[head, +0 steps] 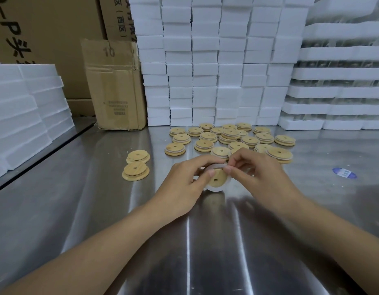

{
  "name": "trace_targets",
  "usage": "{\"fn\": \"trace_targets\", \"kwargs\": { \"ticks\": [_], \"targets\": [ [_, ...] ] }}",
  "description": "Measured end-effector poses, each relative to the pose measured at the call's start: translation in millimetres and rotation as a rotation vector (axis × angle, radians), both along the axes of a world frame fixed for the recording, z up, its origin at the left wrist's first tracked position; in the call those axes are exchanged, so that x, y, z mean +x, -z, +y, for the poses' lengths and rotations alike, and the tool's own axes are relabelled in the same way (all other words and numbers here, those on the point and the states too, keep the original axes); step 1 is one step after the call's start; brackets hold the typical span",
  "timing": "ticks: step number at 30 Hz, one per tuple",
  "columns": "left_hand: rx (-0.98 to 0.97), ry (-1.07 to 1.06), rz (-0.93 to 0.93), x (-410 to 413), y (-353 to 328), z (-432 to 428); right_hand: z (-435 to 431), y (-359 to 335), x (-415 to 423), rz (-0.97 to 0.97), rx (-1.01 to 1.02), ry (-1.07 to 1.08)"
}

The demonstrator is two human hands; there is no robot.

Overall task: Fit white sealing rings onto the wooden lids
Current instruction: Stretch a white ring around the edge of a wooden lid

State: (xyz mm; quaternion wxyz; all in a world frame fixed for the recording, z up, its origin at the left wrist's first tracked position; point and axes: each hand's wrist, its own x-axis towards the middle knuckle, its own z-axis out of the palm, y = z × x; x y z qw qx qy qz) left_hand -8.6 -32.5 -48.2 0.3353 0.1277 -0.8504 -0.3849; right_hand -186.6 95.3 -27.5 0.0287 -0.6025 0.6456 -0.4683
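Note:
Both hands hold one round wooden lid (217, 178) with a centre hole above the steel table. A white sealing ring (215, 189) wraps around its edge, showing at the bottom and top. My left hand (187, 184) grips the lid from the left, thumb on its face. From the right, my right hand (258, 175) pinches the ring at the lid's upper edge. Behind the hands lie several wooden lids (231, 137) with white rings fitted. Two wooden lids (136, 170) without visible rings lie apart to the left.
The steel table (99, 209) carries stacked white foam blocks (216, 67) at the back, foam trays (341, 96) at the right and foam slabs (20, 107) at the left. A cardboard box (114, 86) stands at the back left. A blue sticker (344, 173) lies to the right.

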Motion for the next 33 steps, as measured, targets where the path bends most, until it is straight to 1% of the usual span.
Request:
{"fn": "trace_targets", "kwargs": {
  "ticks": [6, 9, 14, 17, 20, 22, 24, 29, 31, 33],
  "targets": [
    [0.207, 0.064, 0.075, -1, -2, -6, 1, -2, -5, -0.006, 0.065, -0.045],
    [0.276, 0.103, 0.082, 0, -4, -7, 0, -3, -9, -0.040, 0.102, -0.095],
    [0.313, 0.155, 0.089, 0, -6, -3, 3, -10, -28, -0.104, 0.274, -0.220],
    [0.318, 0.163, 0.087, -2, -5, 0, 5, -11, -32, -0.123, 0.328, -0.242],
    [0.393, 0.153, 0.086, -1, -5, 2, 5, -11, -29, -0.129, 0.307, -0.218],
    [0.478, 0.145, 0.095, 0, -6, 4, 4, -9, -25, -0.124, 0.264, -0.170],
    [0.524, 0.111, 0.110, 0, -7, 5, 3, -8, -20, -0.133, 0.230, -0.118],
    [0.609, 0.076, 0.182, -1, -10, 7, 1, -8, -9, -0.321, 0.155, -0.108],
    [0.549, 0.038, 0.157, -2, -11, 8, 1, -8, -6, -0.284, 0.096, -0.090],
    [0.434, -0.010, 0.125, -3, -9, 9, 1, -9, -1, -0.174, 0.053, -0.072]
  ]
}}
